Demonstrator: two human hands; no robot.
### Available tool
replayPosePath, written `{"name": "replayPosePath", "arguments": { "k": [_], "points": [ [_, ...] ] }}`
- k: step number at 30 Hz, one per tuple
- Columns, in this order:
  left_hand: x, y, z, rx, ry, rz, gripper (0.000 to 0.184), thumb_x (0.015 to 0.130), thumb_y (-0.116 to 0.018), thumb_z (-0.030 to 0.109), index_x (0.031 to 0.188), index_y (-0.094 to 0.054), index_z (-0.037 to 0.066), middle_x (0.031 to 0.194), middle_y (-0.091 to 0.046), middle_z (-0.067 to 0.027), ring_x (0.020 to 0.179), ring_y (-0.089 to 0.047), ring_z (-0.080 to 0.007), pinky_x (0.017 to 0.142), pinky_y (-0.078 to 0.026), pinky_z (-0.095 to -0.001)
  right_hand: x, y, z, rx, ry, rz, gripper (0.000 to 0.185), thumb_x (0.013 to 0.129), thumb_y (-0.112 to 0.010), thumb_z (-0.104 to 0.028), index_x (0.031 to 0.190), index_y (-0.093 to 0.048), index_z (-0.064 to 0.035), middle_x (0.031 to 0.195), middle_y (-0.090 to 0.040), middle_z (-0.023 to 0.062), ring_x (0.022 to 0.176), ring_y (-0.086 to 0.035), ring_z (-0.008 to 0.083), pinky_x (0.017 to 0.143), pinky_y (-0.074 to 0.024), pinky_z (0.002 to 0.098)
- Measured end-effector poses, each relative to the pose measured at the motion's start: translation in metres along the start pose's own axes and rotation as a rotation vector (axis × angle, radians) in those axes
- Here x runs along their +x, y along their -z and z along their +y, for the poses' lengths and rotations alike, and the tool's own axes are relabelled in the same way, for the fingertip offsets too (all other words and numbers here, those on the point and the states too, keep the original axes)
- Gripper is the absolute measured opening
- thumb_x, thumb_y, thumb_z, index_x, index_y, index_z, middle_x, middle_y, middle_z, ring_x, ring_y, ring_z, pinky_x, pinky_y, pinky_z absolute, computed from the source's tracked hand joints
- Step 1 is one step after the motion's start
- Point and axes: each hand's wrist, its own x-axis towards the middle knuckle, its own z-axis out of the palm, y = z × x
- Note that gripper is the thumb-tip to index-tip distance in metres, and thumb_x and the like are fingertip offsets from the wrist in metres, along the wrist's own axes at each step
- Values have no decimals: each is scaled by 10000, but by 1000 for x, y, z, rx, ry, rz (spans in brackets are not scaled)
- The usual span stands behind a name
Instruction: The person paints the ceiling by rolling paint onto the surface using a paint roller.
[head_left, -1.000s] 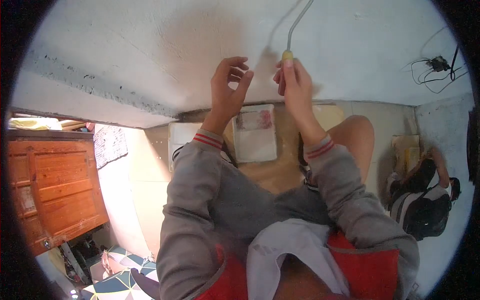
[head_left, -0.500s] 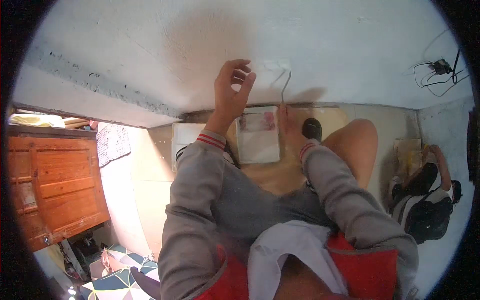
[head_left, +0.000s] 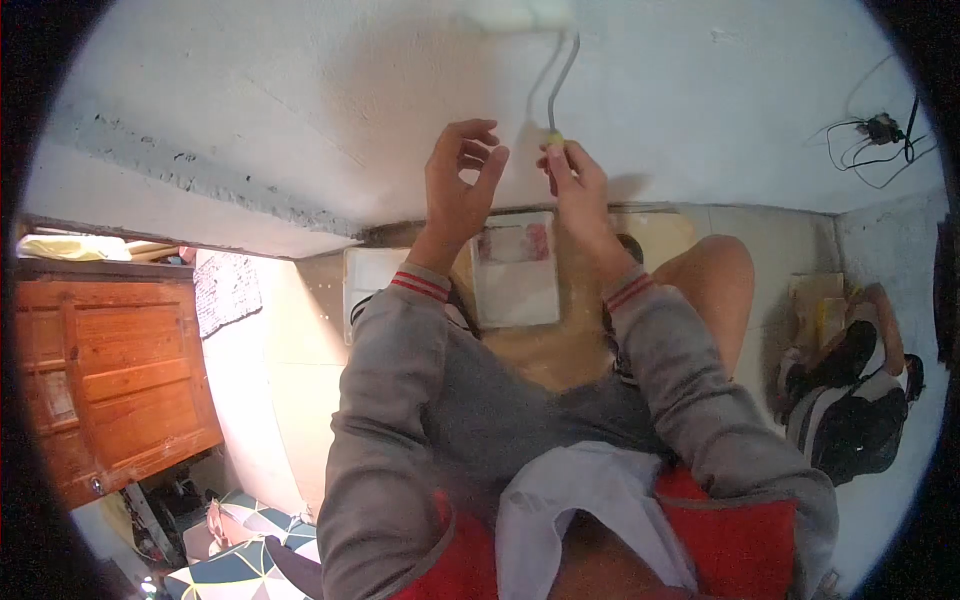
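Observation:
My right hand (head_left: 580, 190) is closed around the yellow-green handle of a paint roller (head_left: 562, 85). The roller's bent metal rod runs upward from the grip, and its white sleeve lies against the pale wall (head_left: 650, 90). My left hand (head_left: 460, 185) is raised in front of the wall, fingers loosely bent and apart from the thumb, holding nothing. Below and between my hands, a white tray (head_left: 517, 295) with a reddish patch at its far end rests on the floor.
Another white tray-like object (head_left: 370, 275) is by my left forearm. At the right, a person (head_left: 850, 400) crouches near the side wall. Loose wires hang from a wall box (head_left: 882, 128). A wooden door (head_left: 130, 370) stands at the left, near a patterned cloth (head_left: 240, 555).
My right hand has risen from near the floor, and the roller has moved up the wall with it. My left hand has stayed almost still.

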Motion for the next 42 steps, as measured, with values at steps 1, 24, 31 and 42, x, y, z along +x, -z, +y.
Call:
{"name": "replayPosePath", "arguments": {
  "k": [1,24,31,42],
  "points": [
    [0,-1,0,1,-4,-9,284,932,-727,51,1204,-645,35,1020,-682,-74,835,-647,-134,733,-560,-289,2,3,-16,31,21,-29,392,1080,-573,-343,1137,-685,28,868,-732,104,802,-655,147,750,-530,324],
    [0,3,-3,-18,-1,5,294,929,-728,48,1211,-644,38,1014,-679,-66,844,-651,-134,740,-558,-283,-47,-17,172,-27,-295,-195,410,1094,-472,-404,931,-592,-47,772,-590,95,681,-574,242,620,-479,398],
    [-1,3,-3,-6,-21,15,292,931,-728,44,1210,-643,32,1019,-678,-71,839,-656,-134,739,-562,-286,-19,-15,62,-148,38,1,457,1085,-522,-400,987,-622,35,756,-684,166,686,-663,242,669,-523,422],
    [1,1,-4,-14,-14,5,299,927,-730,40,1212,-640,42,1018,-679,-70,846,-658,-138,743,-562,-286,-10,4,-50,-66,42,-123,418,1083,-549,-352,934,-638,29,702,-688,111,586,-637,156,571,-505,343]
  ]
}}
